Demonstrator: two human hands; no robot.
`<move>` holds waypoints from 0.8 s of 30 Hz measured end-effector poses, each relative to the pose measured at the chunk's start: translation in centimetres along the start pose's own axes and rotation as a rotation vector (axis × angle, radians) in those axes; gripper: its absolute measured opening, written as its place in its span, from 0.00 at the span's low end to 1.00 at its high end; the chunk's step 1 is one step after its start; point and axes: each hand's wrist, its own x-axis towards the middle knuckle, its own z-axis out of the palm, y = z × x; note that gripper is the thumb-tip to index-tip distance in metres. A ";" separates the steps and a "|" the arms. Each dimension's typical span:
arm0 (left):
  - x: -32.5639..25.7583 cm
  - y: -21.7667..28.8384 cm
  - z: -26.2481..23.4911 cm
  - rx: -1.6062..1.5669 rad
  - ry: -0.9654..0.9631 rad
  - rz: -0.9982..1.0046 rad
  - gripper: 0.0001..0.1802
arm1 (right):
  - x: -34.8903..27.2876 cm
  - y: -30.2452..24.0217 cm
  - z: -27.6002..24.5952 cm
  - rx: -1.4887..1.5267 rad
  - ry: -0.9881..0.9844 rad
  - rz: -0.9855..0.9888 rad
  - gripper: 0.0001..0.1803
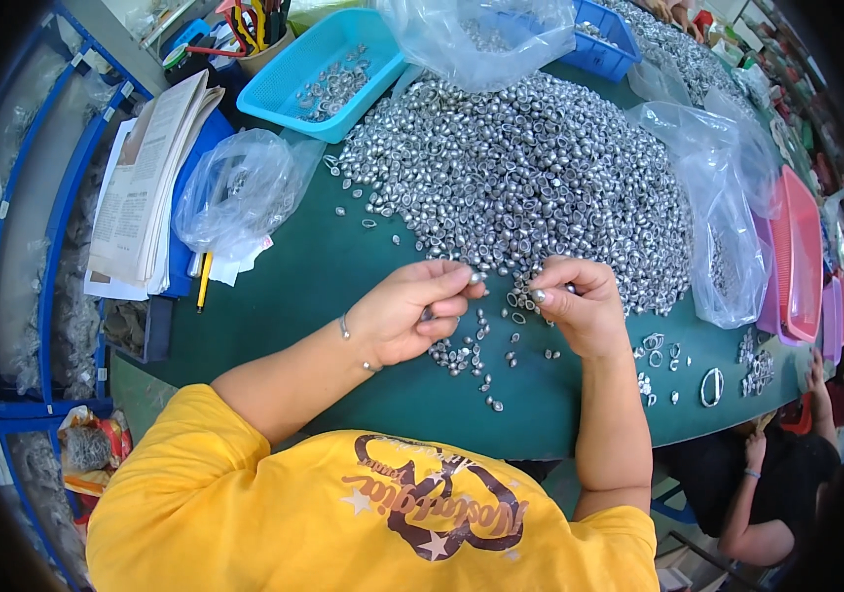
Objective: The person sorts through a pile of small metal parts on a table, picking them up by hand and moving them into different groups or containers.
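Observation:
A big heap of small silver metal parts (530,178) covers the middle of a dark green table (323,266). My left hand (407,311) is closed, pinching one small silver part at its fingertips, with more parts inside the palm. My right hand (580,306) sits at the near edge of the heap, its fingers curled over a small silver part. A loose scatter of silver parts (466,350) lies on the table between and below both hands.
A light blue basket (328,74) with a few parts and a clear plastic bag (239,192) lie at the back left, beside stacked papers (146,183). More clear bags (723,227) and pink trays (802,252) sit on the right. Another person (772,474) sits at lower right.

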 end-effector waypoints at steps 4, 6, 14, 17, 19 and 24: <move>-0.9 -1.1 -0.8 -0.129 -0.067 0.066 0.14 | 0.3 -0.5 0.2 0.588 0.038 0.083 0.03; -0.8 -0.9 -1.1 -0.107 -0.070 0.062 0.12 | 0.7 -0.9 0.4 0.379 0.190 0.098 0.02; -0.8 -1.3 -1.6 -0.085 -0.023 0.121 0.07 | 1.8 1.1 3.2 -1.434 0.199 -0.066 0.05; -1.0 -1.6 -1.4 -0.149 -0.030 0.087 0.07 | 1.8 1.1 3.5 -1.500 0.220 -0.066 0.04; -1.0 -1.6 -1.5 -0.163 -0.044 0.075 0.07 | 1.7 1.2 3.5 -1.511 0.221 -0.073 0.04; -1.1 -1.7 -2.0 -0.213 -0.052 0.049 0.08 | 1.7 1.7 3.1 -1.516 0.185 -0.159 0.03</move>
